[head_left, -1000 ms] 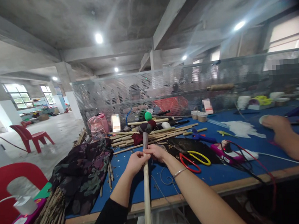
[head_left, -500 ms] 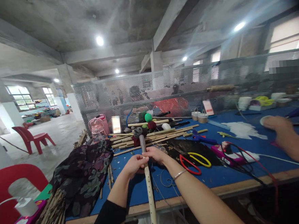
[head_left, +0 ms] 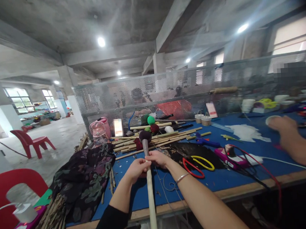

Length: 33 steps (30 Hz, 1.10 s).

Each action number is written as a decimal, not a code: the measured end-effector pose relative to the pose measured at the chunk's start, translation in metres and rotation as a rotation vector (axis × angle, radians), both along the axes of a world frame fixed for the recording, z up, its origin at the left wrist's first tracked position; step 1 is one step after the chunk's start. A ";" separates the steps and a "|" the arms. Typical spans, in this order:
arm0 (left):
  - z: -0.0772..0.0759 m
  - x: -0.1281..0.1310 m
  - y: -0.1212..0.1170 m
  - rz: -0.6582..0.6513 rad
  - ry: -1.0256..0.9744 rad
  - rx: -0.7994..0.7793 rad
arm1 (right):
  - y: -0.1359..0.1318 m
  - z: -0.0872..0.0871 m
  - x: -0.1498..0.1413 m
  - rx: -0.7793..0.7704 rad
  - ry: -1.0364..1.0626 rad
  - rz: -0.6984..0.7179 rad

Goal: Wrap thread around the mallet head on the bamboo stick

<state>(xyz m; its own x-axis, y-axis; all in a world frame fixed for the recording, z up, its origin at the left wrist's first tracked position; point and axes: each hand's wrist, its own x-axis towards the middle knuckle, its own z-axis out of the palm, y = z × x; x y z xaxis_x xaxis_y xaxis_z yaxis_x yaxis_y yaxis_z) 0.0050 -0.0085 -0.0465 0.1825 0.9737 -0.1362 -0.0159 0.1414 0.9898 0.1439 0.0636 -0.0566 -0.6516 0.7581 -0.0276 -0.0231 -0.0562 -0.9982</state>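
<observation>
A pale bamboo stick (head_left: pixel 151 201) points away from me, rising over the table's front edge. Its far end has a grey wrapped neck (head_left: pixel 145 148) and a dark rounded head (head_left: pixel 145 136). My left hand (head_left: pixel 137 170) pinches the stick just below the neck, thumb and fingers closed on it. Right beside it, my right hand (head_left: pixel 156 159) closes its fingers on the same spot from the other side; a silver bangle is on that wrist. To the right lie scissors (head_left: pixel 198 165) with one red and one yellow handle, on a black cloth (head_left: pixel 183 148).
Several bamboo sticks (head_left: pixel 167 139) and coloured balls (head_left: pixel 151 120) lie ahead, before a perforated metal screen (head_left: pixel 110 96). A dark patterned cloth (head_left: pixel 81 182) covers the left side. Rightward are a purple power strip (head_left: pixel 229 158) with cables and a co-worker's hand (head_left: pixel 282 126).
The stick has turned about its length: a row of small dark dots faced up before, now a plain side does. The head's upper side changed from patterned to plain dark. Both hands stay in place.
</observation>
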 end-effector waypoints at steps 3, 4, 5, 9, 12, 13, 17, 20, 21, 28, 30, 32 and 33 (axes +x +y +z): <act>-0.005 -0.002 0.004 0.106 0.100 0.026 | -0.001 0.000 -0.004 0.037 -0.031 -0.037; -0.005 -0.003 0.005 0.115 0.104 0.036 | -0.002 0.001 -0.004 0.037 -0.025 -0.038; -0.004 -0.004 0.004 0.114 0.093 0.046 | -0.002 0.002 -0.004 0.032 -0.012 -0.028; 0.007 -0.007 -0.002 0.004 -0.056 0.008 | -0.001 0.005 0.002 -0.037 0.115 0.097; 0.012 -0.006 -0.005 -0.116 -0.139 -0.046 | 0.000 0.005 0.005 -0.068 0.137 0.126; 0.011 -0.006 -0.005 -0.112 -0.133 -0.051 | 0.000 0.004 0.004 -0.064 0.118 0.102; 0.003 -0.004 0.000 0.099 0.042 0.002 | -0.002 0.001 -0.002 -0.027 0.013 -0.014; 0.000 -0.004 0.003 0.159 0.119 0.053 | -0.003 0.002 -0.005 -0.029 -0.013 -0.029; 0.001 -0.004 0.003 0.143 0.103 0.062 | -0.004 0.002 -0.005 -0.035 -0.005 -0.025; 0.002 -0.006 0.000 -0.011 -0.070 -0.035 | -0.003 0.000 -0.006 -0.084 0.076 0.052; 0.000 -0.006 0.002 0.068 0.041 -0.028 | -0.004 -0.002 -0.010 -0.058 0.033 -0.003; -0.003 -0.006 0.004 0.141 0.141 0.016 | -0.005 -0.002 -0.012 -0.029 0.006 -0.048; -0.003 -0.006 0.004 0.161 0.161 0.033 | -0.006 -0.002 -0.013 -0.020 -0.001 -0.053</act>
